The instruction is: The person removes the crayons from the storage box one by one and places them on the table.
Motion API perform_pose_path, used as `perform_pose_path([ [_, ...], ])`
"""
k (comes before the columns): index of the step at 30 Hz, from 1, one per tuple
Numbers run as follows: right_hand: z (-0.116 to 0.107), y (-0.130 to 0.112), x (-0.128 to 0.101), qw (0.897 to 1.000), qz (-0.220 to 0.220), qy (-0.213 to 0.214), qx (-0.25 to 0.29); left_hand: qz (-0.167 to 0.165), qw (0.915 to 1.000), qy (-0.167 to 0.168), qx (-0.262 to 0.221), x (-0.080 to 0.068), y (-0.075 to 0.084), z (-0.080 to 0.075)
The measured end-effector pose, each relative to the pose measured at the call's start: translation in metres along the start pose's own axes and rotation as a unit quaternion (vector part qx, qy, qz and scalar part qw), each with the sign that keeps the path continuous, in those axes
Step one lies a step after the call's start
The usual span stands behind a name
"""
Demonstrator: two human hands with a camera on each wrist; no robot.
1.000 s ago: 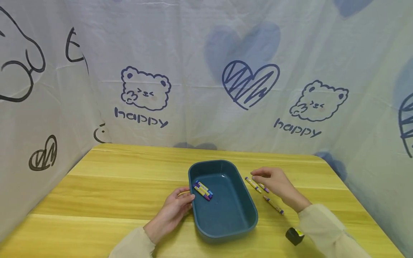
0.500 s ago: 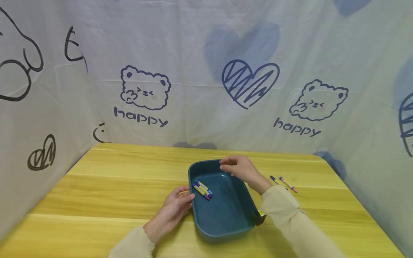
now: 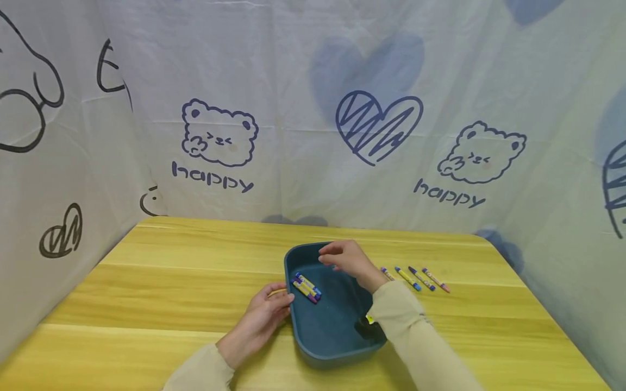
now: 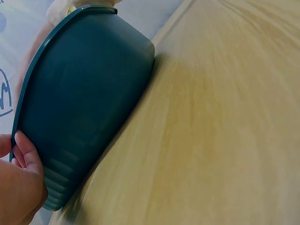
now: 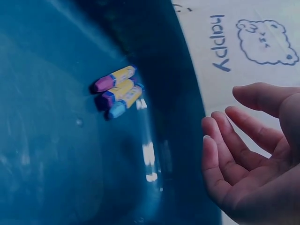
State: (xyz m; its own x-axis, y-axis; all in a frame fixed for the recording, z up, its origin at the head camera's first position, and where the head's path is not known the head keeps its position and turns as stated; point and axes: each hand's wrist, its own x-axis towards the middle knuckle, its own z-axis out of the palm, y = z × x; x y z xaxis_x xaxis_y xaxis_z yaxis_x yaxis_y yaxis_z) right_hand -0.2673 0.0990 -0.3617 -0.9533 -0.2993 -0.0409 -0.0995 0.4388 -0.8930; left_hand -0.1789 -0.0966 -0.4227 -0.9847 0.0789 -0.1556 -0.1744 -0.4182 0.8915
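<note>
My left hand (image 3: 259,312) grips the left rim of a dark teal plastic tub (image 3: 330,355), fingers outside and thumb at the edge; the left wrist view shows the tub's outer wall (image 4: 89,84). Over the tub's far end hovers my right hand (image 3: 349,260). The right wrist view shows this hand (image 5: 253,150) with loosely bent fingers, thumb apart and nothing between them. Three crayons (image 3: 306,288), pink-purple, purple and light blue with yellow wrappers, lie together inside by the left wall. They appear also in the right wrist view as crayons (image 5: 119,91).
Several crayons lie in a row on the table right of the tub, among them a light-blue crayon (image 3: 407,278), a dark-blue crayon (image 3: 421,278) and a pinkish crayon (image 3: 436,280). My right sleeve partly covers the row. A printed cloth (image 3: 293,163) surrounds the yellow wooden table (image 3: 195,271).
My right hand has moved left from above the crayons on the table to over the tub, uncovering part of the row. The left hand and the crayons inside the tub have stayed put.
</note>
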Motion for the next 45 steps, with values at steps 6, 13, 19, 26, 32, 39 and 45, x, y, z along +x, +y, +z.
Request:
perform_pose_path([
  [6, 0.011, 0.008, 0.009, 1.000, 0.019, 0.005, -0.008, -0.002, 1.0000, 0.001, 0.001, 0.001, 0.000, 0.001],
  [13, 0.019, 0.016, 0.018, 0.999, 0.038, 0.001, -0.017, -0.005, 1.0000, -0.003, 0.003, 0.002, 0.001, 0.002],
  [19, 0.024, 0.019, 0.021, 0.998, 0.048, -0.014, -0.023, -0.001, 1.0000, -0.005, 0.000, 0.002, 0.002, 0.002],
  [26, 0.028, 0.023, 0.023, 0.996, 0.041, -0.059, -0.055, -0.003, 0.9999, -0.008, -0.010, 0.001, 0.002, 0.002],
  [32, 0.032, 0.028, 0.023, 0.992, 0.010, -0.072, -0.098, -0.001, 0.9999, -0.010, -0.008, 0.001, 0.002, 0.002],
  [39, 0.037, 0.028, 0.024, 0.988, -0.008, -0.065, -0.139, -0.003, 1.0000, -0.006, -0.003, 0.002, 0.001, 0.002],
  [45, 0.039, 0.028, 0.024, 0.981, -0.039, -0.069, -0.179, -0.006, 1.0000, -0.001, -0.004, 0.001, 0.000, 0.001],
])
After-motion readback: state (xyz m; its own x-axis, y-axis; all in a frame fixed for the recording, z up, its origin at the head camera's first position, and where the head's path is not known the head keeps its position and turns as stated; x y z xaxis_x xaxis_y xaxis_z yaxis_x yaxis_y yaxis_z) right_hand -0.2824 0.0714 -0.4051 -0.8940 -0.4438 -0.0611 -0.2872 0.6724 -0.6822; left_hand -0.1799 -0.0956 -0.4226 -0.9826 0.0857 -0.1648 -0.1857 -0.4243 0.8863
